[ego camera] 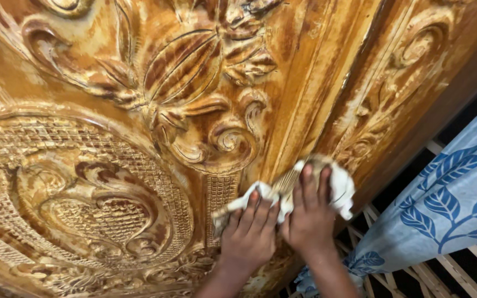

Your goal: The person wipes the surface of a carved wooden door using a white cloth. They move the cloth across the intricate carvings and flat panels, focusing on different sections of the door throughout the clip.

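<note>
Hands work together in the head view at five o'clock: the left hand [249, 229] and right hand [309, 212] sit side by side, fingers flat, pressing a crumpled white cloth [338, 190] against the glossy, golden-brown carved wooden panel [139, 110]. At three o'clock hangs a pale blue leaf-printed fabric [459, 204] over wooden slats [459, 270].

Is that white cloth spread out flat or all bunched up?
Bunched up. The white cloth is crumpled into folds under both hands, left hand and right hand, pressed against the carved wooden panel.
</note>
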